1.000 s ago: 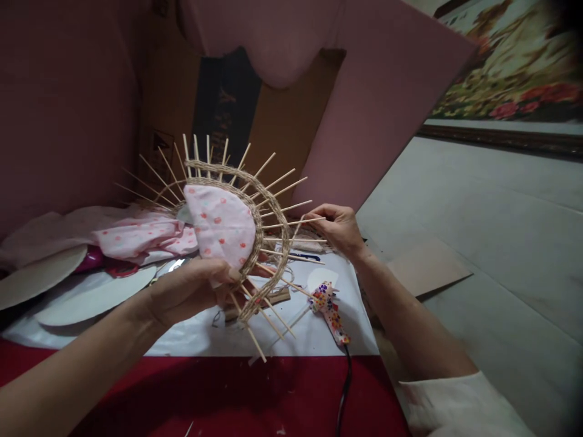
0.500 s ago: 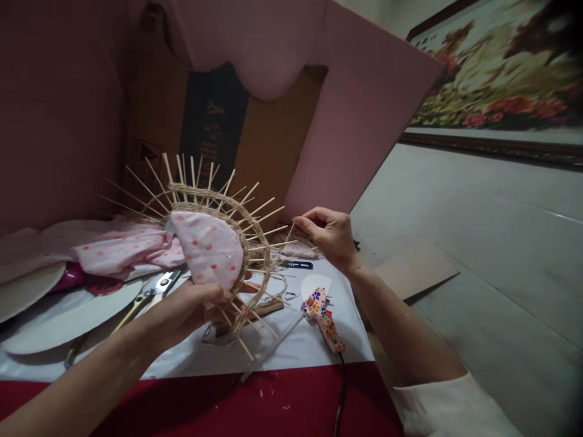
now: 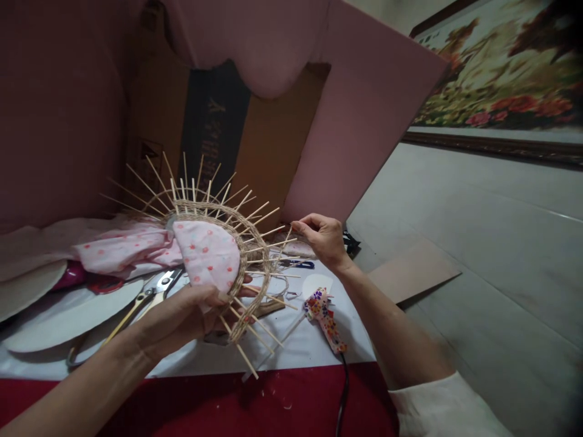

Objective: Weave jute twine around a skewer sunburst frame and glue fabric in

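My left hand (image 3: 194, 309) grips the lower edge of a half-round woven piece (image 3: 207, 255), thumb in front and fingers behind. Its middle is pink dotted cloth, ringed by braided twine, with thin wooden sticks fanning outward. My right hand (image 3: 323, 240), to the right of it, pinches a strand of twine (image 3: 288, 238) between thumb and fingertips. That strand runs down to the outer woven band near the sticks. Below my right hand lies a flower-patterned glue gun (image 3: 323, 318) with a black cord.
Scissors (image 3: 152, 294), pale oval boards (image 3: 86, 318) and crumpled dotted cloth (image 3: 132, 246) lie at left. A dark blue cutter (image 3: 303, 264) rests behind the glue gun. Pink panels (image 3: 359, 103) and a cardboard box (image 3: 277, 133) rise behind. A flat brown board (image 3: 414, 270) sits at right.
The woven piece has tilted, its top edge leaning back and its lower sticks coming nearer. My right hand has shifted slightly left and down, still pinching the twine.
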{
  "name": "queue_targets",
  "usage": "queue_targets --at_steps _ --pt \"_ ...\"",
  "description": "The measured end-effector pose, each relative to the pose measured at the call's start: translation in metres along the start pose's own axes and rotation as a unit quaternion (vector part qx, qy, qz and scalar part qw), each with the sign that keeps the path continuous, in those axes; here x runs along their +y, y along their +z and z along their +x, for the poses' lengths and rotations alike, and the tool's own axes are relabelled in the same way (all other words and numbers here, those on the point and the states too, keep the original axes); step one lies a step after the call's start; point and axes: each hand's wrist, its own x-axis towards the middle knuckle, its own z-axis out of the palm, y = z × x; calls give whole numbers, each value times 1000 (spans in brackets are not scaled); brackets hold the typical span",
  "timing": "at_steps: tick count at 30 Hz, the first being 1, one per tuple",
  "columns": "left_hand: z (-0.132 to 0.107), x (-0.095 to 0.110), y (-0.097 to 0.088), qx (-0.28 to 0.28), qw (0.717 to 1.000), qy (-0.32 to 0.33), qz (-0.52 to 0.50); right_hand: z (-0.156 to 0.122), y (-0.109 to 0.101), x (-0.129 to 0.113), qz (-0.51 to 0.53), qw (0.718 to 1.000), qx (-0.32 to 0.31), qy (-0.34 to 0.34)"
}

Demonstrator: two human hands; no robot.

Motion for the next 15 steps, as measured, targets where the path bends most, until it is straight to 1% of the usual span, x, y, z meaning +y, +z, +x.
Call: queue_targets --at_steps 2,3,7,11,15 --pt "1 -1 -1 12 1000 9 0 0 1 0 0 1000 8 0" --pt "1 -1 -1 10 1000 10 3 0 1 -1 0 1000 13 -1" --pt "1 -2 -2 -42 999 -24 -4 -2 5 2 15 1000 19 4" --pt "1 -1 -3 -65 997 -39 -31 -3 8 6 43 999 27 14" --pt "1 0 -2 -55 997 -42 -36 -4 10 6 41 998 41 17"
